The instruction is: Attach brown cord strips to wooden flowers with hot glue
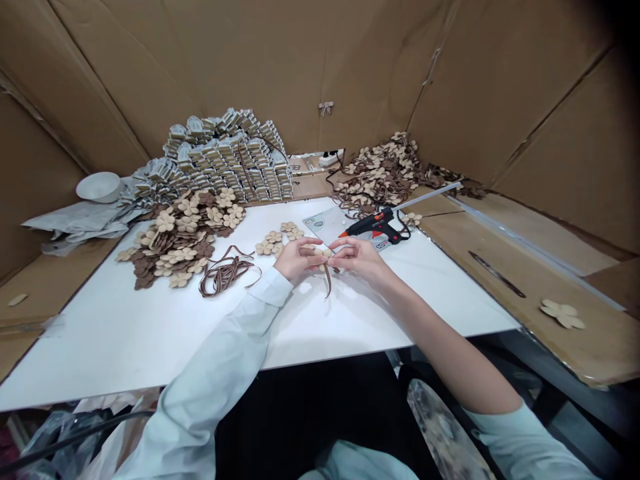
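Both my hands meet over the white tabletop (320, 333). Fingers of my left hand (296, 259) and my right hand (357, 259) pinch a small beige flower (320, 253) from either side, partly hidden by the fingers. A brown ribbon (328, 283) hangs down from it between my hands. Just beyond my left hand lie a few loose beige flowers (270, 244). Past my right hand rests a black and orange hot glue gun (373, 225) with a long clear glue stick (427, 196) in its back, on a printed sheet (325, 223).
A heap of beige and brown flowers (187, 233) and a ribbon bundle (227, 272) lie left. Behind stand stacked small packets (230, 157) and a white bowl (100, 187). Flowers with ribbons (383, 170) pile up back right. Cardboard walls (280, 67) enclose the table.
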`<state>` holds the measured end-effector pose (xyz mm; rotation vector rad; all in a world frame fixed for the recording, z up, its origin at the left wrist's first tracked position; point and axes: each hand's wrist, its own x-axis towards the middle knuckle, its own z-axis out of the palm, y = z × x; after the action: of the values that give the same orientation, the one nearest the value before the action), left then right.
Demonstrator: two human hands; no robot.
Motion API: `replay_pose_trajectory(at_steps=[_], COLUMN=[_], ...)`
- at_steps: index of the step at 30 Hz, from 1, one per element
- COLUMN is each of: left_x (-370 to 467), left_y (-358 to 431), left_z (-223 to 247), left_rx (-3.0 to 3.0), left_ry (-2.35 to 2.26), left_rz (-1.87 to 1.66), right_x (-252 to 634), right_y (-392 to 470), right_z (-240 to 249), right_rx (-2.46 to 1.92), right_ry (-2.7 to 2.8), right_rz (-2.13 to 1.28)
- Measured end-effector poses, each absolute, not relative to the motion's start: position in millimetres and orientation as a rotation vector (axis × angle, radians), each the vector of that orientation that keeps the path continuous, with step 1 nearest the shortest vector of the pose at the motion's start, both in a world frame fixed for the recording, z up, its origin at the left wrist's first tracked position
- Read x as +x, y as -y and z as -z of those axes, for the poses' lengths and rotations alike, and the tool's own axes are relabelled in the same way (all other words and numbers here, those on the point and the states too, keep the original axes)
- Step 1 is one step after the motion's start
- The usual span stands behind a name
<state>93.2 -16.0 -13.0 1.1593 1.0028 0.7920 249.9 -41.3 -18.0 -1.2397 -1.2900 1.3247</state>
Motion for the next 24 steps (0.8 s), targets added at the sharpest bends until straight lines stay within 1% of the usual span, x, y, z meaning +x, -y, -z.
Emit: replay_pose_trajectory(at_steps=[5, 12, 18, 24], left_x=[91.0, 90.7, 87.5, 86.1], left_y=[12.2, 12.6, 11.9, 17.6], left_z=[15.9, 16.3, 18.2, 12.5], left_rx=[1.231, 1.109, 1.151, 1.182], left_ry=[-1.020, -0.928, -0.934, -0.899], left_rz=[-0.742, -0.774, -0.745, -0.732], right_x=[251.7, 250.3, 248.5, 250.1], right_y=[39.6, 42.6, 45.1, 44.3], right_z=[20.0, 18.3, 16.0, 19.1], right_rx=[-1.209, -1.185, -1.171, -1.131], right_ry=[1.301, 1.345, 1.361, 1.432], right_rz=[-1.339, -1.360, -1.406, -1.431])
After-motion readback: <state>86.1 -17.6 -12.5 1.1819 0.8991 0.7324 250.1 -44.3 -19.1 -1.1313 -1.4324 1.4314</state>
